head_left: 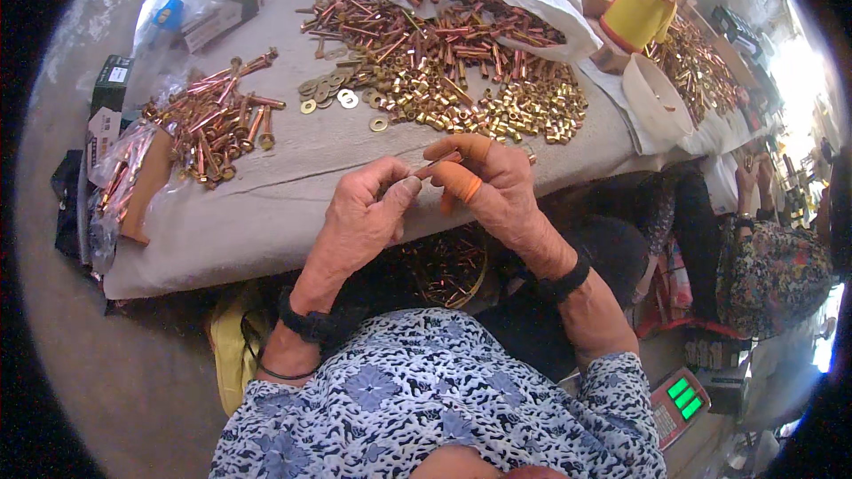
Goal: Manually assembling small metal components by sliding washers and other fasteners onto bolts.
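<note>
My left hand [366,208] is closed in a pinch at the near edge of the table, thumb against the forefinger. Close beside it, my right hand [504,193] wears orange finger covers and has its fingers curled. A thin copper-coloured bolt [440,163] runs between the fingertips of both hands, mostly hidden by them. Just beyond lies a heap of brass-coloured nuts [532,108]. Flat washers [327,90] lie to its left, one of them [379,124] apart from the others. Loose copper-coloured bolts [355,19] are spread farther back.
Bolts with washers [213,124] form a pile at the left, near a cardboard piece [147,184]. A white sack [568,13], a yellow jug [641,7] and a white bowl [655,98] stand at the right. A container of bolts [448,270] sits below the table edge. Another person [772,275] works at right.
</note>
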Demonstrator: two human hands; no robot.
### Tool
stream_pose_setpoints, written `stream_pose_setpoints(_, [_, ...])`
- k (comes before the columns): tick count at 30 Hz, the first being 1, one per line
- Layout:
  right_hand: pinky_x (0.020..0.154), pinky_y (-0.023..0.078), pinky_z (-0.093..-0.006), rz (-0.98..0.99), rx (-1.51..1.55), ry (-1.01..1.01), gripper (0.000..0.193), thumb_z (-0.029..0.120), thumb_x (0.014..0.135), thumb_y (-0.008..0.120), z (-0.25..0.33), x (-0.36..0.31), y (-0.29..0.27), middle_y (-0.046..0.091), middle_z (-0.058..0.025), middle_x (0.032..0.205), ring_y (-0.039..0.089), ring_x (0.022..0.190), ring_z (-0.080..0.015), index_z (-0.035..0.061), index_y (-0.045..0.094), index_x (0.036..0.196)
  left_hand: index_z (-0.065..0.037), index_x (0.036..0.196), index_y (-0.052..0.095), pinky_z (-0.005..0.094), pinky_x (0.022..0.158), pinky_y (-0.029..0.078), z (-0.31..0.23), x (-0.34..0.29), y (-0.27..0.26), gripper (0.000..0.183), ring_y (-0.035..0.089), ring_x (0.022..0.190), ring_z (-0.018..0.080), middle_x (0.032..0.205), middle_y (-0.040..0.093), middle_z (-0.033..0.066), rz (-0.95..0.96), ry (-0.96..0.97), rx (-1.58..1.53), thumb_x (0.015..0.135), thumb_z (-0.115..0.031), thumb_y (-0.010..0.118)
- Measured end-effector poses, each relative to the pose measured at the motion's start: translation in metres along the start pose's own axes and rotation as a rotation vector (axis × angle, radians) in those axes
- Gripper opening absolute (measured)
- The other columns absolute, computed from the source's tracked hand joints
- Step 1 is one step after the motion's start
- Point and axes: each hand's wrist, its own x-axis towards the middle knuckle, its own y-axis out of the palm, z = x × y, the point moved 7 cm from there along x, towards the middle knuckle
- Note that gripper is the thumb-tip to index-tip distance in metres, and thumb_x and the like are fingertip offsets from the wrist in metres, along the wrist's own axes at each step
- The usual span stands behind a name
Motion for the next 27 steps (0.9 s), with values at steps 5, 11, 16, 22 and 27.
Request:
stream_pose_setpoints(5, [0.054,0.047,-0.0244,0.001,-0.034,0.022,0.025,0.019,0.086,0.057,-0.003,0.003,0.004,0.063,-0.0051,0.076,0.056,0.06,-0.0086,0.0005,0.058,0.104,-0.004,0.098,0.058,0.0187,0.039,0.035,-0.005,-0.003,0.0,0.02,0.045,0.044,0.0036,0.061,0.05,-0.0027,-0.045,-0.05,-0.067,0.091,-0.022,0.051])
stream_pose_setpoints(11, [0.06,0.047,-0.027,-0.028,-0.17,0.003,0.025,0.019,0.087,0.056,-0.001,0.012,0.002,0.064,-0.0054,0.076,0.057,0.066,-0.0124,0.003,0.059,0.106,-0.001,0.09,0.06,0.0181,0.039,0.034,-0.006,-0.004,-0.007,0.02,0.042,0.043,0.003,0.063,0.052,-0.0018,-0.044,-0.096,-0.12,0.091,-0.019,0.051])
stream_pose_setpoints(16, [0.054,0.044,-0.0245,-0.409,-0.247,-0.022,0.017,0.013,0.084,0.059,-0.006,0.025,-0.039,0.061,-0.0028,0.067,0.054,0.059,-0.0094,0.0035,0.063,0.097,-0.001,0.088,0.061,0.0188,0.037,0.029,-0.006,-0.012,-0.031,0.023,0.038,0.041,0.0025,0.057,0.045,-0.004,-0.202,-0.142,-0.111,0.091,-0.02,0.05])
stream_pose_setpoints(22, [0.059,0.047,-0.0288,-0.321,-0.428,-0.146,0.015,0.01,0.083,0.059,0.003,0.035,-0.024,0.064,-0.0101,0.073,0.06,0.063,-0.017,0.0012,0.064,0.093,-0.002,0.088,0.06,0.0196,0.034,0.025,-0.002,-0.021,-0.068,0.026,0.034,0.038,0.0034,0.052,0.039,-0.005,-0.31,-0.144,-0.114,0.09,-0.027,0.051])
stream_pose_setpoints(27, [0.065,0.049,-0.0334,-0.244,-0.625,-0.314,0.012,0.007,0.079,0.06,0.018,0.042,0.012,0.064,-0.0159,0.081,0.063,0.074,-0.0289,0.002,0.064,0.09,-0.001,0.085,0.059,0.0199,0.034,0.023,0.002,-0.034,-0.096,0.027,0.029,0.039,0.0028,0.052,0.036,-0.0056,-0.42,-0.089,-0.107,0.09,-0.027,0.05])
